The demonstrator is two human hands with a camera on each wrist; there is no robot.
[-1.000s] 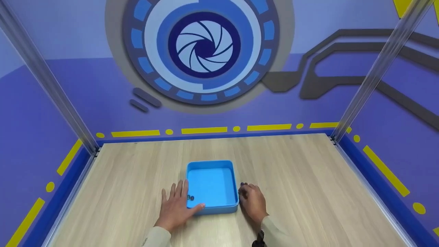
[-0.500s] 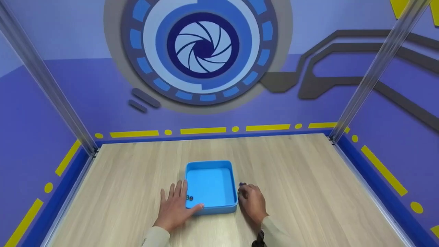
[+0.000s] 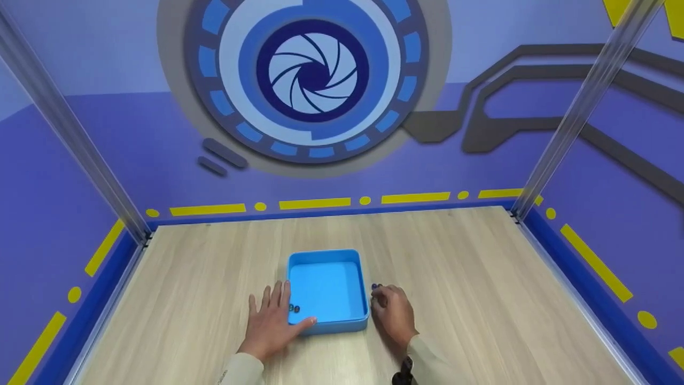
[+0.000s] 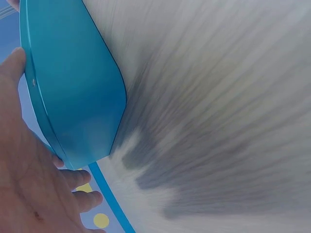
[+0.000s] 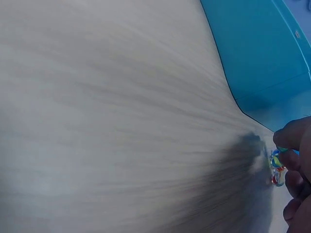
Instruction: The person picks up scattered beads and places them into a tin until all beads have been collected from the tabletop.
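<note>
A square light-blue box point(image 3: 327, 327) without a lid sits on the wooden table. My left hand point(image 3: 270, 323) rests along its left side, fingers straight and spread, thumb on the front rim. Two small dark marbles point(image 3: 297, 309) lie inside the box near that hand. Right of the box, my right hand point(image 3: 394, 315) is low at the table with curled fingers. In the right wrist view, a bit of green and blue glass shows between the finger and thumb, seemingly a pinched marble point(image 5: 283, 149). Clear marbles with coloured swirls point(image 5: 278, 178) lie just beyond the fingertips.
The wooden table point(image 3: 459, 256) reaches back to a printed blue-purple wall point(image 3: 117, 144). Metal posts point(image 3: 577, 107) rise at both back corners. Side panels point(image 3: 614, 235) border the table left and right.
The camera view has drifted slightly, shifting the scene left. Both hands, the box and the marbles otherwise look nearly unchanged.
</note>
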